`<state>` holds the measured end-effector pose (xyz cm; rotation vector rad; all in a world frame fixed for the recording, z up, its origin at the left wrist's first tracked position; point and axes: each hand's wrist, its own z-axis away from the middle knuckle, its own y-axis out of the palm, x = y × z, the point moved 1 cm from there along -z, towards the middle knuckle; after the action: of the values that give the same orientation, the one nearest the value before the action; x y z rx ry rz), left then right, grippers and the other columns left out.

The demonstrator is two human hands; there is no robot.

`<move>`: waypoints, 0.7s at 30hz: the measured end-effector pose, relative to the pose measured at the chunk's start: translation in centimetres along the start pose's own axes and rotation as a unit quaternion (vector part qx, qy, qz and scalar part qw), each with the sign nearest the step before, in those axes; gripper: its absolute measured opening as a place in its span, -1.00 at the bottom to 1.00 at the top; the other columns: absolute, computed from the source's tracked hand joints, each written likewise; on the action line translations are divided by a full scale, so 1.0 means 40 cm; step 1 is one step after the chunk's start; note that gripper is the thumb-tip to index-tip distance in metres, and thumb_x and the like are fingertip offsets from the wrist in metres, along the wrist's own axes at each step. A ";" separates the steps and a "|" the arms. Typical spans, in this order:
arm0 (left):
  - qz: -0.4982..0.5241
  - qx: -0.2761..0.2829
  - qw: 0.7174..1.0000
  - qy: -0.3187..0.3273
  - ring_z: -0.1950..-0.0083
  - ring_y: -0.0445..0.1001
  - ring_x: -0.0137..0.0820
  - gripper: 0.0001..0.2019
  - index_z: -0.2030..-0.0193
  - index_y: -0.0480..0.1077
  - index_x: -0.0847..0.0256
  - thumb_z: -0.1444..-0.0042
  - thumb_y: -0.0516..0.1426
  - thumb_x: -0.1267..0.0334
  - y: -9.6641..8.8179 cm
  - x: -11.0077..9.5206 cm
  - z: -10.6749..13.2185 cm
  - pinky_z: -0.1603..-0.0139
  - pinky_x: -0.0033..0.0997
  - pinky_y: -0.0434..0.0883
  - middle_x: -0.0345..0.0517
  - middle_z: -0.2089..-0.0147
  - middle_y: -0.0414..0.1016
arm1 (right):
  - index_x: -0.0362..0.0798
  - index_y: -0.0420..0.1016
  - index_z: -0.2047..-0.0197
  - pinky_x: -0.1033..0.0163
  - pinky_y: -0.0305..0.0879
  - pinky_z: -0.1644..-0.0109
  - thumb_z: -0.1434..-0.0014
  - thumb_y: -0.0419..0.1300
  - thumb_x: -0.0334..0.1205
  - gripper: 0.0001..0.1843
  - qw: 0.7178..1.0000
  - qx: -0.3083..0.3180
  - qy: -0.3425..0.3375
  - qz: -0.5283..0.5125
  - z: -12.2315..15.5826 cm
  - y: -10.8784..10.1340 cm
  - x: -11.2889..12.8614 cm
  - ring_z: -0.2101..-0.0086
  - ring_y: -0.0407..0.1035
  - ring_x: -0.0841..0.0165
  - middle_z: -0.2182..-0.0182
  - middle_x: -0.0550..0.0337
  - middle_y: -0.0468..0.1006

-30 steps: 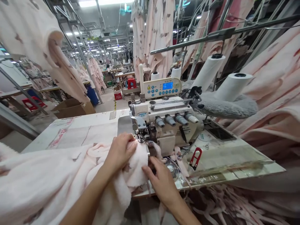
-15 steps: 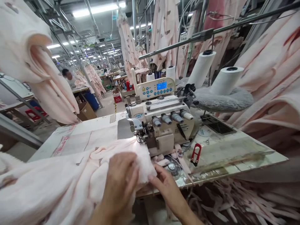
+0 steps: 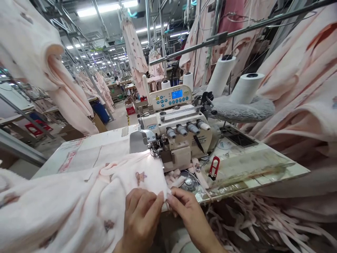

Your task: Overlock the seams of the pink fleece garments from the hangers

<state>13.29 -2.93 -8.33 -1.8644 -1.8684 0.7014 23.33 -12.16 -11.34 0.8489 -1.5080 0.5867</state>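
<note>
Pink fleece cloth (image 3: pixel 86 196): one big piece, spread in folds over the left of the table (image 3: pixel 113 135), its far edge right up at the lit needle area; whether it sits under the foot, I can't tell.
Hands on it: two, and both are at the same near corner, fingertips just beside each other!
Left hand (image 3: pixel 143 214): fingers bunched and curled, thumb stretched toward the edge, cloth gripped between them.
Right hand (image 3: pixel 188 209): thumb and forefinger drawn narrow, pinching that corner, the other fingers folded under.
Brown print (image 3: pixel 140 177): one sits clear on the flat stretch just above the left hand, with others among the folds.
Sewing machine (image 3: pixel 181 151): one, pale, right behind the cloth, four knobs (image 3: pixel 181 129) lined along its front.
Control panel (image 3: pixel 170 96): one on top, with one blue screen (image 3: pixel 177 94) glowing.
White thread cones: four in sight, two large (image 3: pixel 221 75) at the right, two smaller (image 3: pixel 187 80) behind the panel.
Red snips (image 3: pixel 214 167): one pair, lying on the table to the machine's right.
Fabric strips (image 3: pixel 250 221): a tangled heap below the table edge, too many to count.
Red stool (image 3: pixel 39 127): one, far left.
</note>
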 end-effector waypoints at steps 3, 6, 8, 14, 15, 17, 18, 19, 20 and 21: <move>-0.020 0.003 1.000 0.018 0.26 0.38 -0.35 -0.80 0.14 0.36 0.23 -0.08 0.10 0.47 0.000 0.002 0.001 0.14 -0.27 0.25 -0.10 0.36 0.46 | -0.06 0.20 0.60 0.35 0.02 0.51 -0.18 0.02 0.00 -0.58 1.000 0.002 -0.004 0.016 0.002 -0.003 0.006 0.60 0.04 0.46 0.68 0.36 0.12; -0.018 0.017 0.999 0.030 0.36 0.33 -0.40 -0.87 0.23 0.34 0.27 -0.09 0.07 0.50 -0.004 0.006 -0.010 0.21 -0.32 0.24 -0.15 0.45 0.42 | -0.06 0.39 0.41 0.33 0.19 0.38 -0.19 0.05 -0.19 -0.79 0.978 -0.055 -0.135 0.152 -0.005 -0.024 0.015 0.47 0.25 0.39 0.51 0.25 0.34; -0.015 0.021 0.999 0.032 0.39 0.29 -0.41 -0.90 0.28 0.32 0.28 -0.08 0.06 0.51 -0.009 0.003 -0.021 0.23 -0.33 0.24 -0.15 0.49 0.38 | -0.05 0.39 0.09 0.26 0.26 0.19 -0.16 0.06 -0.35 -0.76 0.926 -0.094 -0.253 0.265 -0.015 -0.039 0.021 0.23 0.32 0.31 0.22 0.10 0.41; 0.048 0.133 0.989 -0.046 0.33 0.29 -0.38 -0.87 0.41 0.29 0.21 -0.14 0.01 0.40 -0.014 0.046 -0.099 0.18 -0.31 0.24 -0.17 0.44 0.34 | -0.04 0.35 0.28 0.17 0.27 0.19 -0.11 -0.02 -0.54 -0.76 0.836 -0.033 -0.410 0.363 -0.046 -0.045 0.023 0.26 0.32 0.32 0.32 0.15 0.45; 0.031 0.143 0.984 -0.097 0.24 0.31 -0.34 -0.90 0.36 0.31 0.20 -0.15 0.01 0.33 -0.008 0.071 -0.117 0.16 -0.28 0.24 -0.12 0.34 0.38 | -0.05 0.33 0.31 0.17 0.28 0.21 -0.11 -0.02 -0.54 -0.77 0.835 -0.040 -0.416 0.359 -0.046 -0.044 0.021 0.29 0.32 0.33 0.36 0.17 0.45; -0.023 0.152 0.971 -0.184 0.06 0.28 -0.22 -0.86 0.20 0.32 0.20 -0.13 0.02 0.24 0.011 0.127 -0.148 0.05 -0.17 0.21 -0.02 0.12 0.38 | -0.05 0.33 0.29 0.15 0.29 0.22 -0.10 -0.03 -0.56 -0.75 0.829 -0.059 -0.425 0.358 -0.042 -0.045 0.018 0.30 0.33 0.33 0.36 0.15 0.46; -0.039 0.165 0.963 -0.209 0.00 0.25 -0.18 -0.82 0.15 0.30 0.21 -0.12 0.03 0.22 0.023 0.154 -0.160 0.00 -0.11 0.18 0.01 0.05 0.35 | -0.04 0.33 0.28 0.15 0.30 0.23 -0.09 -0.04 -0.56 -0.74 0.825 -0.066 -0.430 0.362 -0.041 -0.047 0.016 0.30 0.33 0.32 0.35 0.15 0.46; -0.041 0.186 0.956 -0.225 -0.02 0.24 -0.18 -0.81 0.15 0.29 0.22 -0.11 0.03 0.23 0.036 0.177 -0.168 -0.04 -0.09 0.16 0.01 0.03 0.34 | -0.03 0.34 0.27 0.16 0.31 0.24 -0.08 -0.03 -0.57 -0.73 0.820 -0.072 -0.434 0.367 -0.040 -0.050 0.014 0.30 0.34 0.32 0.36 0.15 0.47; -0.033 0.209 0.948 -0.237 -0.01 0.25 -0.19 -0.84 0.17 0.28 0.22 -0.11 0.02 0.25 0.048 0.195 -0.174 -0.05 -0.09 0.15 -0.02 0.05 0.35 | -0.03 0.35 0.27 0.16 0.32 0.25 -0.08 -0.03 -0.57 -0.72 0.816 -0.075 -0.437 0.371 -0.041 -0.053 0.013 0.31 0.35 0.32 0.37 0.15 0.47; -0.022 0.227 0.942 -0.246 0.01 0.26 -0.22 -0.87 0.21 0.27 0.21 -0.10 0.02 0.26 0.058 0.208 -0.178 -0.05 -0.12 0.16 -0.05 0.08 0.36 | -0.02 0.36 0.27 0.17 0.32 0.26 -0.08 -0.02 -0.56 -0.72 0.813 -0.079 -0.441 0.373 -0.043 -0.057 0.013 0.32 0.36 0.32 0.38 0.16 0.48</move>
<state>19.28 5.80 -4.65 -1.4287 -1.8005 1.5478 26.17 -12.27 -10.89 0.3431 -2.7623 0.6383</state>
